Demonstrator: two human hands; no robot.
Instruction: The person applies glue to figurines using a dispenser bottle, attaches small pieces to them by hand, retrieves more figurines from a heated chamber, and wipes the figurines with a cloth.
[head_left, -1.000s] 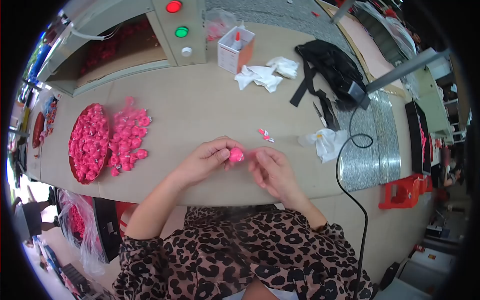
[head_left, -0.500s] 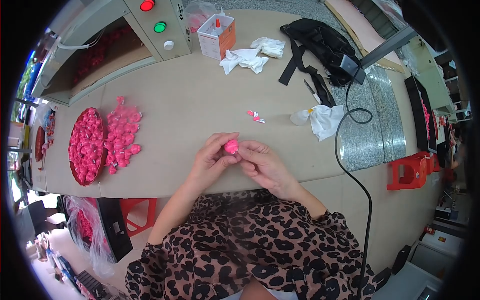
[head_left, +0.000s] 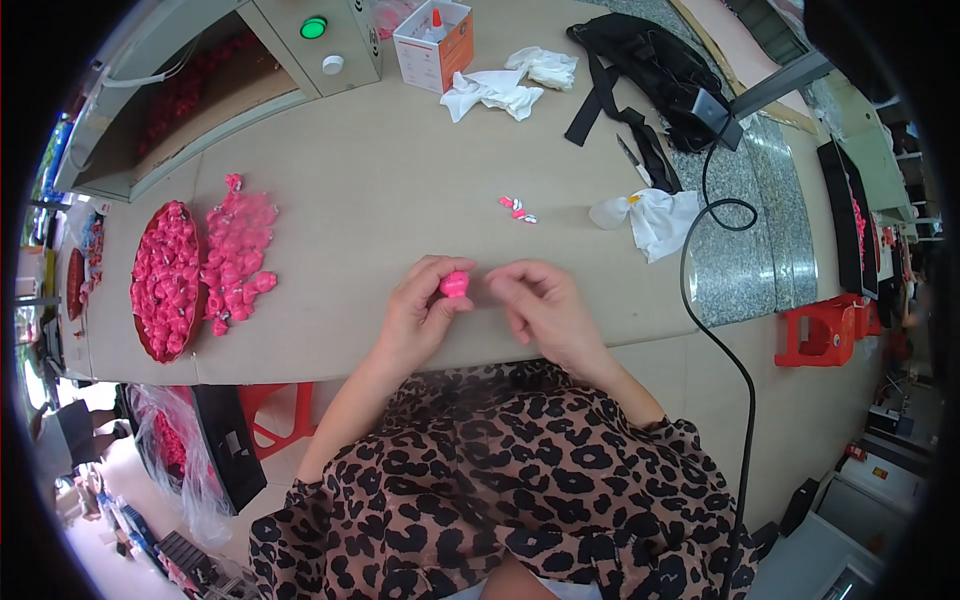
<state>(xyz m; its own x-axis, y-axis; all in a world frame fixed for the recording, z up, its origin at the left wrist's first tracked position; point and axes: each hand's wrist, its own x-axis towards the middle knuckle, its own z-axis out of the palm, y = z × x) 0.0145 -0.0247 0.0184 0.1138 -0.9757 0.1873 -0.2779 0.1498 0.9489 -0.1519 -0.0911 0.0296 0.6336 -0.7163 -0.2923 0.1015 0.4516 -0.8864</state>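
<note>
Between the thumb and fingers of my left hand (head_left: 425, 305) is a small, rounded bright pink plastic piece (head_left: 455, 284). Just to its right, my right hand (head_left: 550, 308) is apart from it, with thumb and forefinger drawn together; whether something tiny sits between them is hidden. Beyond the hands, several small pink and white pieces (head_left: 518, 210) lie in a short row on the table. At the left, a red oval tray (head_left: 134, 290) is heaped with similar pink pieces, and a loose pile (head_left: 238, 245) of them lies beside it.
A machine with a green button (head_left: 314, 27) stands at the back left. Behind are a box with a bottle (head_left: 425, 50), white cloths (head_left: 495, 92) and a black bag (head_left: 650, 60). At right lie a knife (head_left: 632, 160), a cloth-wrapped bottle (head_left: 610, 211) and a hanging black cable (head_left: 735, 365).
My right hand has parted from the pink piece and moved right. The left hand keeps hold of the piece. The whole view has shifted slightly.
</note>
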